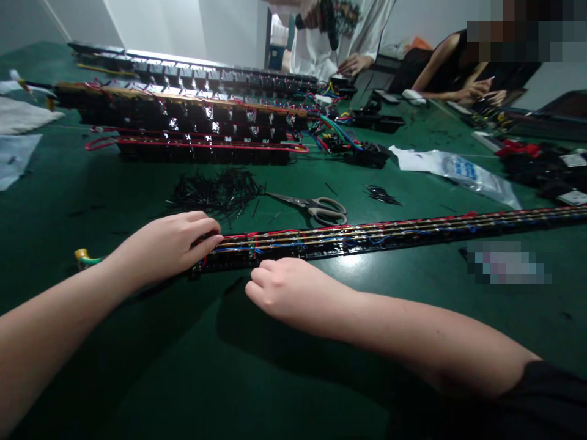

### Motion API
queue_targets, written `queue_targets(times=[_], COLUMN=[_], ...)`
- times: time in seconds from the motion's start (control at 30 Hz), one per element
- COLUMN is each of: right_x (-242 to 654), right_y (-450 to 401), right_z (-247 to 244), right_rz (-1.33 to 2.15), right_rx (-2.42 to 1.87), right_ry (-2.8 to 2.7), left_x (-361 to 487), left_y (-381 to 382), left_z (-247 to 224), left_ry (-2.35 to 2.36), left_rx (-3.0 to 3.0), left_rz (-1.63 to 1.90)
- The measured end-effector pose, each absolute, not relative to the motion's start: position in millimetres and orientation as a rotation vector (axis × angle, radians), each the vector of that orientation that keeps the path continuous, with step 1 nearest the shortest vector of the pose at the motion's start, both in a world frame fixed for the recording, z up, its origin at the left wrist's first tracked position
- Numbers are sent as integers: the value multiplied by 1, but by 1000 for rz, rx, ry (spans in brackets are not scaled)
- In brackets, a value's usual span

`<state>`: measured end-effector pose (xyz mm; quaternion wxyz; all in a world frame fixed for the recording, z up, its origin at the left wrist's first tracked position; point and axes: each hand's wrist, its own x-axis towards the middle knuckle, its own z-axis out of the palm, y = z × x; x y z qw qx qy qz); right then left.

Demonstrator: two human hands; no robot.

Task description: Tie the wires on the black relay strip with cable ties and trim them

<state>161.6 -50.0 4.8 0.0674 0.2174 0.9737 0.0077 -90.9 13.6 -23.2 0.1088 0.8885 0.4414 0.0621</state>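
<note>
A long black strip (321, 244) with brass-coloured rods and red and blue wires runs across the table from my left hand to the right edge of view. My left hand (181, 241) lies over the strip's left end, thumb and forefinger drawn together on its rods and wires. Just in front of the strip, my right hand (284, 286) is closed with its knuckles up; whatever its fingers hold is hidden. Past the strip lie grey-handled scissors (316, 209) and a heap of thin black strips (217, 190). A yellow connector (81, 255) pokes out beyond my left wrist.
Several wired black assemblies (192, 113) stand in rows at the back. A clear plastic bag (472, 174) lies to the right, near a dark jumble of parts (541, 165). Across the green table, one person holds a power drill (328, 23); another sits at right.
</note>
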Motion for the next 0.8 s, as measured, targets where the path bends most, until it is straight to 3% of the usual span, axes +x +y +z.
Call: queue_targets(times=[0.5,0.8], right_x=[110,115], right_y=[-59,-44], right_z=[-9,-32], right_rz=[-61,-40], right_rx=[888,819], right_ry=[2943,3183], left_x=[-92,-95], left_y=[14,16], left_z=[-25,-28], left_ry=[1292,1275], left_rx=[2632,2636], left_rz=[189,239])
